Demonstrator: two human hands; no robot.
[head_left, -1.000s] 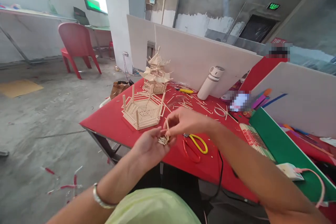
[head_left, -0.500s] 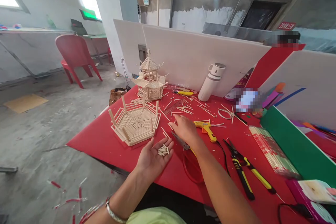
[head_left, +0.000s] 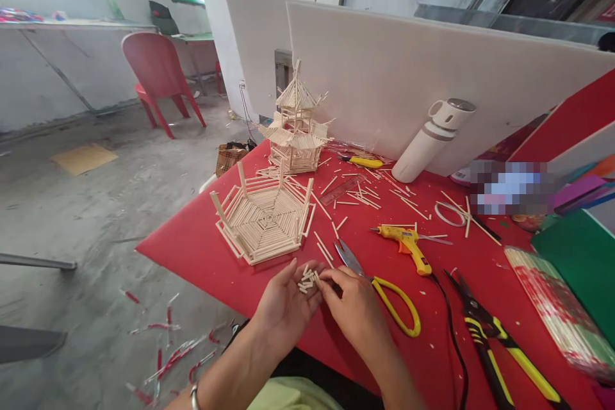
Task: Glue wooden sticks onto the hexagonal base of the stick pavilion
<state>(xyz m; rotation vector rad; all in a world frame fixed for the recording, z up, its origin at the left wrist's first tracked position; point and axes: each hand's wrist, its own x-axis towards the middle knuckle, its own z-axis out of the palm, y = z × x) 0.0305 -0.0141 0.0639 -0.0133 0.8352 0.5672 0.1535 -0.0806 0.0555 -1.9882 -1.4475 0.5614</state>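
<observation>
My left hand (head_left: 288,301) is palm up and cupped, with several short cut wooden stick pieces (head_left: 306,280) lying in it. Thumb and fingers of my right hand (head_left: 353,307) pinch together at the right edge of this pile, on what looks like one short piece. Beyond my hands stands a six-sided stick platform (head_left: 269,221) with upright posts and low railings. Scissors with yellow handles (head_left: 403,307) lie just right of my right hand. A few longer loose sticks (head_left: 324,248) rest between the platform and the scissors.
A finished-looking stick pagoda (head_left: 298,122) stands at the back, near a white flask (head_left: 427,144). To the right lie a yellow glue gun (head_left: 406,243) with its cord, black-yellow cutters (head_left: 494,327) and a pack of sticks (head_left: 557,307). A clear ruler (head_left: 342,189) lies among scattered sticks.
My right hand has come back from above the scissors to the pieces in my left palm, its fingers now pinching there. The scissors' handles are uncovered. The view has tilted down and turned left.
</observation>
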